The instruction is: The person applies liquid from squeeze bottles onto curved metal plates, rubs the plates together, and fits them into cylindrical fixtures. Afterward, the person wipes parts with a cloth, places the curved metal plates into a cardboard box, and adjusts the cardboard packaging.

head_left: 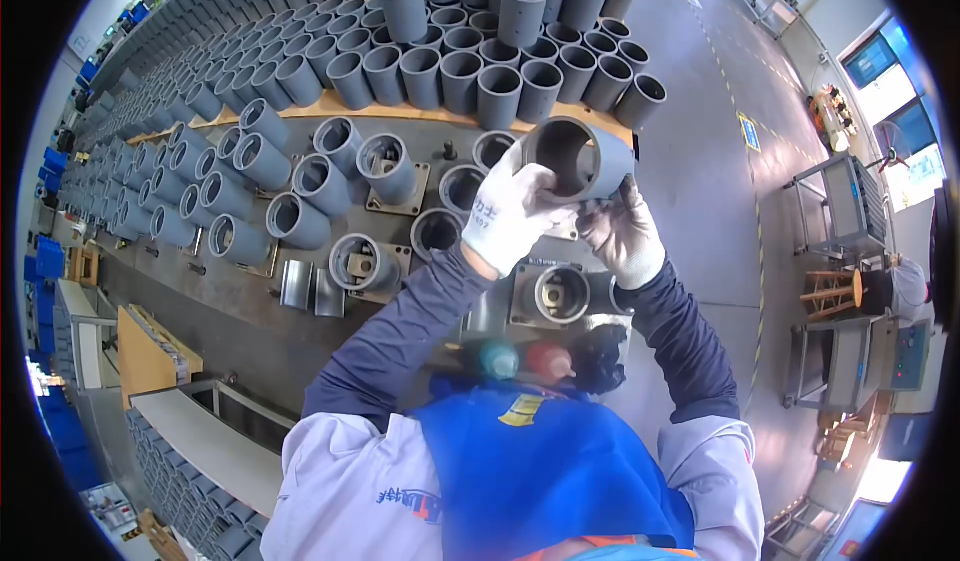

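Note:
Both of my hands, in white gloves, hold up a grey hollow cylinder (608,161) whose open end faces me at an angle. My left hand (512,213) is closed on its left rim, with the thumb at the lower edge. On the lower right side, my right hand (625,236) grips the same cylinder, its fingertips dark with dirt. Below my hands another grey cylinder (562,295) stands upright on a square metal plate. More upright cylinders (438,233) stand just left of my left hand.
Many grey cylinders (498,93) stand in rows on a wooden board (390,111) ahead, some stacked. Two curved metal pieces (297,285) lie at left. A green-capped bottle (499,360) and a red one (549,360) are close to my body. Metal carts (840,201) stand at right.

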